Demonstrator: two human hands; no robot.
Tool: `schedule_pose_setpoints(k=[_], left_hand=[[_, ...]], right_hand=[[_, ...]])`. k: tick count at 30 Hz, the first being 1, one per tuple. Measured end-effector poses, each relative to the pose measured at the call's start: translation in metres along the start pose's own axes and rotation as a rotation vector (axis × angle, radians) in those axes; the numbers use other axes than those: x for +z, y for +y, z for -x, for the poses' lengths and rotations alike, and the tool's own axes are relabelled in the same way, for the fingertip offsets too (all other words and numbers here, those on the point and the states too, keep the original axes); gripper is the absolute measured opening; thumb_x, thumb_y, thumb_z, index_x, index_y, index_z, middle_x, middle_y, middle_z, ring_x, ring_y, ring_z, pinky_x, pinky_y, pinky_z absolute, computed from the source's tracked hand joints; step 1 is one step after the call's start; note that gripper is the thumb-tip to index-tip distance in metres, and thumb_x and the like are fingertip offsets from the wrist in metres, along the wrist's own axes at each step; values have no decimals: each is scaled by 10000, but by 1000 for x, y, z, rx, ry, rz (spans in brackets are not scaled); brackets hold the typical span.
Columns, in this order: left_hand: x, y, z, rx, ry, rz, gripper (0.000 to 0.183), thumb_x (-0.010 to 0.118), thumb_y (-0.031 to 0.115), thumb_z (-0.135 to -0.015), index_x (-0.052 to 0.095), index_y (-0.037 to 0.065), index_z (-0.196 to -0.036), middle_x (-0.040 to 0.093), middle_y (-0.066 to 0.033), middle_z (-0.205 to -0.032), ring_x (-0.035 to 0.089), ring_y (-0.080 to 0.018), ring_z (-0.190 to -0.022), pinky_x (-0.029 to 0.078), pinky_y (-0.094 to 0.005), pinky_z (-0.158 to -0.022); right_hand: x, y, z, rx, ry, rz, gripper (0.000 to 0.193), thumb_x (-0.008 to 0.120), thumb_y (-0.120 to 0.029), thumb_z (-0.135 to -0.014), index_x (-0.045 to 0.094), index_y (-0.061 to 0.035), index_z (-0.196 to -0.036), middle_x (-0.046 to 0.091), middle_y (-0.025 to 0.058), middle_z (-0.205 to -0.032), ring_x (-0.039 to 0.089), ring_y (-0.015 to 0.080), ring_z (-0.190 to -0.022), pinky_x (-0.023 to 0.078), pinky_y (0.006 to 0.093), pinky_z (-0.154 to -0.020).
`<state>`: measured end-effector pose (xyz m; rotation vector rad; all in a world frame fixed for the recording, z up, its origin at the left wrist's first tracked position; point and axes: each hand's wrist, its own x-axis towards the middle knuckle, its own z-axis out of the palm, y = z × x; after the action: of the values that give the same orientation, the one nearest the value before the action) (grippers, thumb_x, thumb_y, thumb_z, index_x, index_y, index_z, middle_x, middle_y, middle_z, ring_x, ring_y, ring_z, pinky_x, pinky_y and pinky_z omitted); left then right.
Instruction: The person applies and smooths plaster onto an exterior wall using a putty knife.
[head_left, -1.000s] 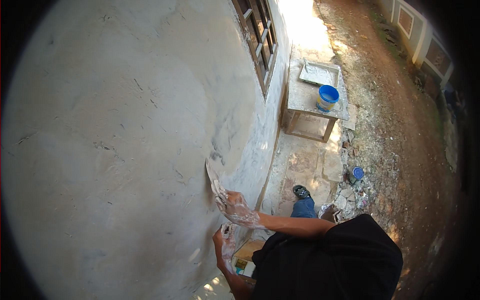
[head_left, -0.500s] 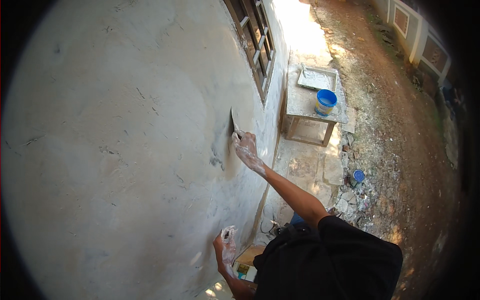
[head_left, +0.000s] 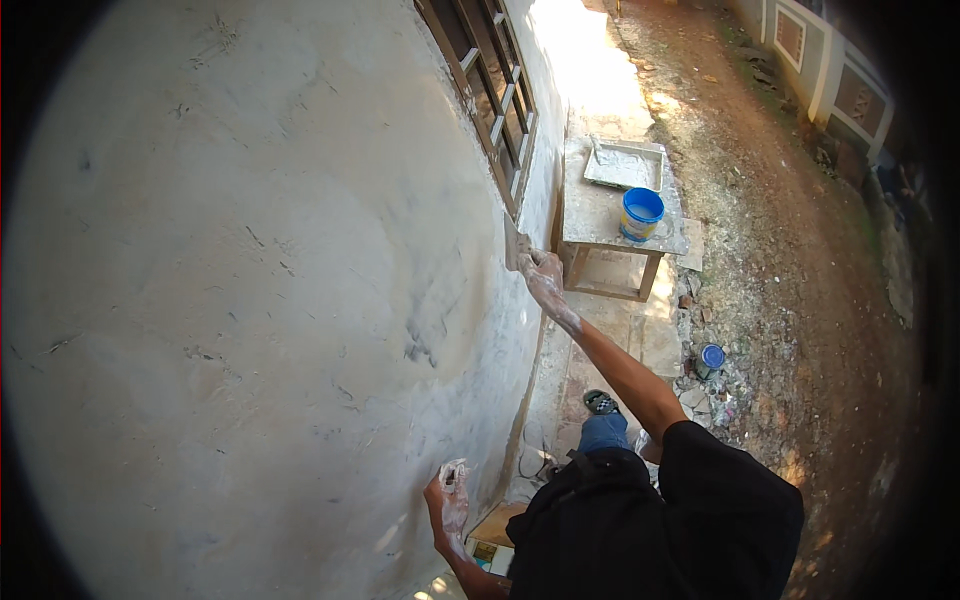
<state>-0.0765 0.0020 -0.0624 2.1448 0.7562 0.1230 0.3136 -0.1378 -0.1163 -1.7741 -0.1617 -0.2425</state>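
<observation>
A grey plastered wall (head_left: 300,330) with streaks and small gouges takes up the left side. Smeared with white paste, my right hand (head_left: 543,275) is closed round the handle of a putty knife (head_left: 514,246). Its blade lies at the wall, just below the lower corner of the barred window (head_left: 490,100). My left hand (head_left: 453,497), also caked in white, is held low near the wall with its fingers curled. Something whitish with a dark middle shows at those fingers, too unclear to name.
A small wooden table (head_left: 600,232) stands past my right hand, bearing a tray (head_left: 625,167) of white paste and a blue-rimmed bucket (head_left: 641,214). A blue-lidded can (head_left: 711,358) sits on the rubble-strewn ground. A dirt path (head_left: 790,250) runs along the right, beside a low boundary wall (head_left: 835,75).
My right hand has moved right across the wall with the putty knife, to below the window corner. My left hand has barely moved. A leg and sandalled foot now show below.
</observation>
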Motion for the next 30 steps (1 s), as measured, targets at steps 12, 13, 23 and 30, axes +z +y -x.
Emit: schedule_pose_setpoints(k=[12,13,23,30], left_hand=[[19,19,-1,-132,48,-41,178,559,78,-909,652,-30,-1015,697,-108,-890,643,-158,-827,484,-293,-788],[24,17,-7,-129,32,-43,178,559,78,-909,652,-30,-1015,697,-108,-890,643,-158,-827,484,-293,-788],[16,12,-4,-125,70,49,190,579,73,-863,656,-20,-1009,689,-142,-904,645,-210,-835,485,-326,-784],[10,-2,16,-85,57,12,201,552,49,-860,663,-10,-1017,695,-138,-922,652,-212,-846,487,-324,-800]], right_hand=[[76,-44,-2,74,-195,-53,173,601,-138,-859,629,32,-846,638,200,-782,615,351,-674,484,424,-631],[82,-39,36,-142,-181,-35,132,597,-102,-855,607,27,-835,626,182,-760,597,311,-647,482,393,-596],[19,-45,150,-115,-270,-253,286,626,-121,-832,641,24,-1078,669,169,-822,642,277,-645,519,333,-625],[78,112,-40,80,278,189,268,564,-149,-871,662,26,-1048,661,232,-778,633,270,-655,490,378,-659]])
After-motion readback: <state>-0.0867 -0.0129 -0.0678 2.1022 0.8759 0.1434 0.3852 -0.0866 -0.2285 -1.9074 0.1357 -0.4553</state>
